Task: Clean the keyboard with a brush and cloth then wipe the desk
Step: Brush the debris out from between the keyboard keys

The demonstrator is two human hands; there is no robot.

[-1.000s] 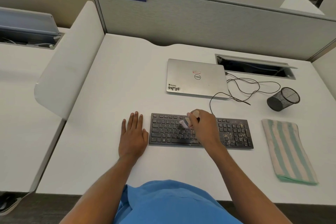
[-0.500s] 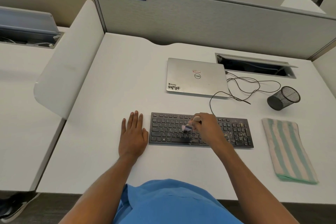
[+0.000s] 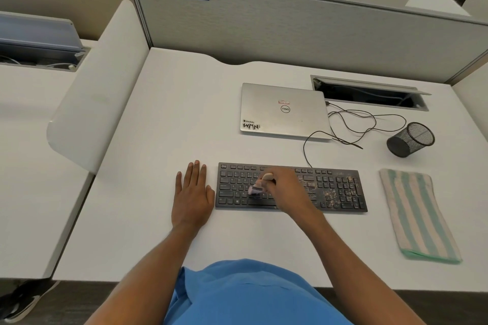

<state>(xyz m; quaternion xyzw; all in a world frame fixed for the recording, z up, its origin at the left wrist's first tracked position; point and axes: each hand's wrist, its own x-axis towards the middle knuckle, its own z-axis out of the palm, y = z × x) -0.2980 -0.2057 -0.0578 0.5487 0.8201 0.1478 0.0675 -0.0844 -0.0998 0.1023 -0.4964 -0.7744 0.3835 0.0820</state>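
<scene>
Nearest, a blue shirt (image 3: 250, 295) at the near edge of the white table (image 3: 163, 145). Just past it, the left hand (image 3: 192, 195), flat and wide on the table, fingers straight, holding nothing, just beside the left end of the keyboard (image 3: 340, 187). Over the middle keys, the right hand (image 3: 287, 190), curled round a small brush (image 3: 257, 187), soft tip down at the keys. Looks like brushing, with lots of crumbs (image 3: 328, 195) left on the right side keys. Probably a light brush with bendy hairs; best held by the stiff handle and pressed gently. A flat, hard keyboard, likely to slide, so good to steady at the left end. To the right, well apart, a striped cloth (image 3: 417, 214), soft and floppy, not yet used; easy to pinch at any edge. Farther back, a shut laptop (image 3: 282, 111), a loose cable (image 3: 304, 149) and a black mesh cup (image 3: 410, 139).
</scene>
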